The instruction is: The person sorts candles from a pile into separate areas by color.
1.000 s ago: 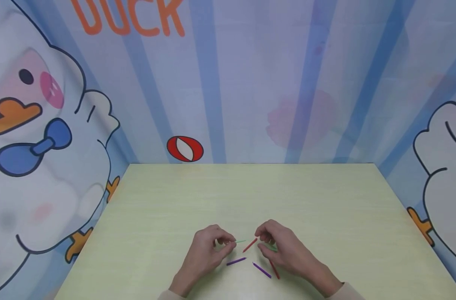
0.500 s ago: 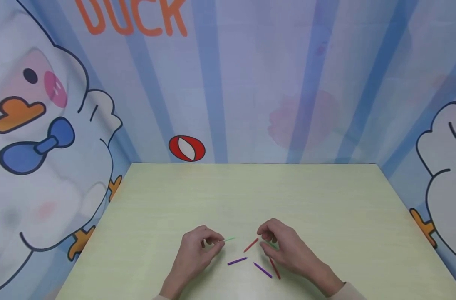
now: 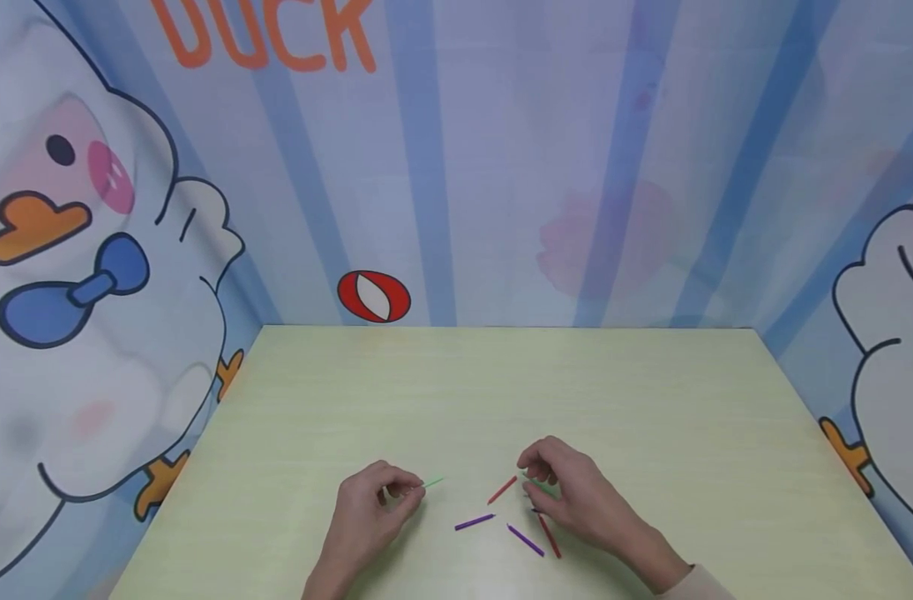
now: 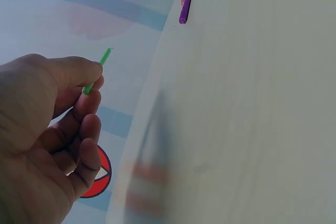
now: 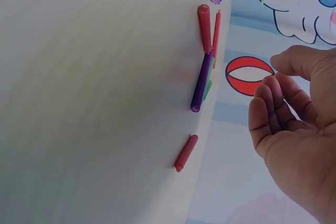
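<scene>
We see the left hand pinching a light-green stick between its fingers, left of the middle of the table, the stick's long axis pointing right and slightly toward the far edge; the right hand curls loosely, holding nothing we can see; nearest its fingers, a second green stick slants from far-left toward the near-right corner.
</scene>
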Action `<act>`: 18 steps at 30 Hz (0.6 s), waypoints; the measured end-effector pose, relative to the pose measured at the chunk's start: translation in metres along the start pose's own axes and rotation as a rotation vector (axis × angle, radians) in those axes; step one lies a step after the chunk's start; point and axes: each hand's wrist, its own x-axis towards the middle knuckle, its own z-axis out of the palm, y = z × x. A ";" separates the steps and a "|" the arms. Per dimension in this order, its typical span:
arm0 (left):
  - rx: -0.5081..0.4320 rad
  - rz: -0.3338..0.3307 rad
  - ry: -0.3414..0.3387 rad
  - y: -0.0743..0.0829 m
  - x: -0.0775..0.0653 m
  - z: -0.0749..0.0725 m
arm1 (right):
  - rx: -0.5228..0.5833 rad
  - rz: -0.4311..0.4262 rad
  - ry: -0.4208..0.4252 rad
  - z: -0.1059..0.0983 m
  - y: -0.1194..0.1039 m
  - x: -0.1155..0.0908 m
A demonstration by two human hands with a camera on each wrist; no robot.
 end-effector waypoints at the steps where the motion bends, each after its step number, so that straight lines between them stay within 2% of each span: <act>1: -0.001 -0.002 0.009 -0.001 -0.001 -0.001 | -0.002 -0.003 0.002 0.000 0.000 0.000; 9: 0.006 -0.004 0.070 -0.008 -0.013 -0.012 | -0.009 0.051 -0.008 -0.001 0.004 -0.002; 15: 0.032 -0.039 0.095 -0.012 -0.020 -0.021 | -0.010 0.042 -0.010 0.000 0.004 -0.001; 18: 0.045 -0.055 0.112 -0.014 -0.024 -0.024 | -0.021 0.068 -0.004 0.000 0.002 -0.002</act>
